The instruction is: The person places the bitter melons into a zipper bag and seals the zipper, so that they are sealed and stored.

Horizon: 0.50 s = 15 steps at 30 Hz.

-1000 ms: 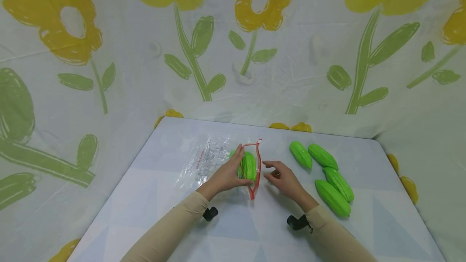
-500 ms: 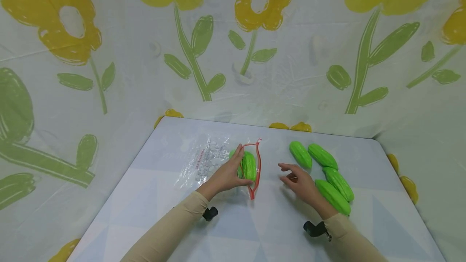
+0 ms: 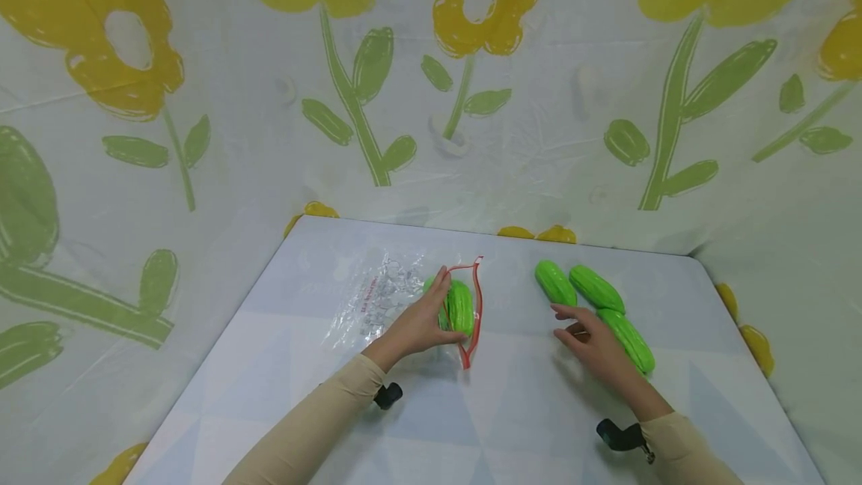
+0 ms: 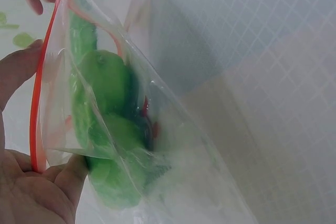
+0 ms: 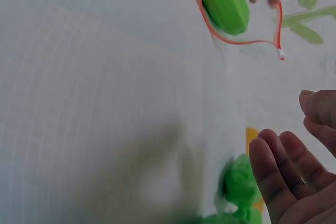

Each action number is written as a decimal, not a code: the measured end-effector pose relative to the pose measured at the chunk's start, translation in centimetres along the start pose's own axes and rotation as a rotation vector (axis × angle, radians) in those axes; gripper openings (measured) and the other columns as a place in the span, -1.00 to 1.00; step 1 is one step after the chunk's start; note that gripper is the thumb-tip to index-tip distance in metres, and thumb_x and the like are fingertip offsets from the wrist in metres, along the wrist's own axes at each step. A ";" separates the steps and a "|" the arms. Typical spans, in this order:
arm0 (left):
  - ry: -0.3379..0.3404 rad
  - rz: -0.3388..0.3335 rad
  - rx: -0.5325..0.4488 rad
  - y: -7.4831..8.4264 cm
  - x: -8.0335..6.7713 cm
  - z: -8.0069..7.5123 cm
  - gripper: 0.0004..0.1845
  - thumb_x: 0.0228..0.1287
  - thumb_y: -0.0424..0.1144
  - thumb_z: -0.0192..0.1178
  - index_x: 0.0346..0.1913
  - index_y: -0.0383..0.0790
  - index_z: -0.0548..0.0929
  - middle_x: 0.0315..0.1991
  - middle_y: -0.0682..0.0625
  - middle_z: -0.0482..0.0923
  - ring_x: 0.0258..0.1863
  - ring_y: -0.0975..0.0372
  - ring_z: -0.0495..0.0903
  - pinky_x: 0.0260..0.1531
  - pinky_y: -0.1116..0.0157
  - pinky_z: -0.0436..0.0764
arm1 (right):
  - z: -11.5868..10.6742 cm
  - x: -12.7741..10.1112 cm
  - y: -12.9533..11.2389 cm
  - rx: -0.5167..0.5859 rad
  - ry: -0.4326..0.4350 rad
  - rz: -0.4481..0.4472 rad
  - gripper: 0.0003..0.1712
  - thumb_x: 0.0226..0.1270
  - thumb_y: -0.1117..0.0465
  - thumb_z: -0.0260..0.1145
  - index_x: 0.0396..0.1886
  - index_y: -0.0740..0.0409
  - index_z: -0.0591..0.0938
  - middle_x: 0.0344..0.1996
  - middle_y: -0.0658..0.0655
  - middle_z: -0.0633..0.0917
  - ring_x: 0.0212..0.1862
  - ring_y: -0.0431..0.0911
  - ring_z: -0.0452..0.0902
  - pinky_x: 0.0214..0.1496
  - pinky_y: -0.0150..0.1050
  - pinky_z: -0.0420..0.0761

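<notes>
My left hand pinches the mouth of a clear zip bag with a red seal and holds it open on the white table. A green toy gourd lies inside the bag, and in the left wrist view the bag shows green gourds behind its film. My right hand hovers with relaxed fingers over a group of loose green gourds to the right. In the right wrist view its fingers are spread beside a gourd and hold nothing.
Two more gourds lie side by side further back on the right. A flowered curtain closes off the table's far edge and both sides. The table's right edge runs close to the gourds.
My right hand has moved right, away from the bag's mouth and over the loose gourds, covering one of them. My left hand has kept its hold on the bag.
</notes>
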<state>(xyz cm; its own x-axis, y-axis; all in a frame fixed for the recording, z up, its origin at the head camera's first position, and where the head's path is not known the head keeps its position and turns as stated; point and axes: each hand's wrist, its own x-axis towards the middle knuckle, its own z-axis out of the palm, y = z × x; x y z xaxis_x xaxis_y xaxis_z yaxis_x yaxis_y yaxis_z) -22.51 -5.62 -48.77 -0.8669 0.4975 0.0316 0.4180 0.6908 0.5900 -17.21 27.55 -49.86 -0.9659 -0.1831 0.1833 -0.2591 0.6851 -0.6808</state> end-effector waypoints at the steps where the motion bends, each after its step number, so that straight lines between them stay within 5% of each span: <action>1: 0.000 -0.001 0.000 0.0 0.0 0.0 0.24 -0.09 0.21 0.36 0.48 -0.16 -0.23 0.46 0.21 -0.52 0.32 0.07 0.21 0.11 0.16 0.45 | -0.3 -0.2 0.1 -0.002 -0.002 0.008 -0.47 0.29 0.04 0.24 0.25 0.00 0.44 -0.02 0.17 0.59 -0.15 -0.07 0.59 -0.14 -0.23 0.61; 15: 0.001 0.000 -0.002 0.0 -0.1 0.0 0.25 -0.09 0.22 0.35 0.48 -0.14 -0.25 0.46 0.18 -0.50 0.34 0.07 0.18 0.13 0.15 0.43 | -3.7 -3.1 0.6 -0.064 0.045 0.054 -0.47 0.31 0.08 0.22 0.28 -0.02 0.42 0.00 0.16 0.58 -0.14 -0.07 0.59 -0.21 -0.36 0.60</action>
<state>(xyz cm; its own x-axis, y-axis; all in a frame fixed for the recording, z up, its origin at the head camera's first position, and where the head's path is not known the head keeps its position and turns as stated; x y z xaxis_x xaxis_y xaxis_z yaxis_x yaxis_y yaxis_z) -22.44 -5.62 -48.81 -0.8669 0.4974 0.0324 0.4179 0.6898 0.5912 -14.37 31.14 -48.25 -0.9770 -0.1137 0.1804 -0.2047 0.7372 -0.6439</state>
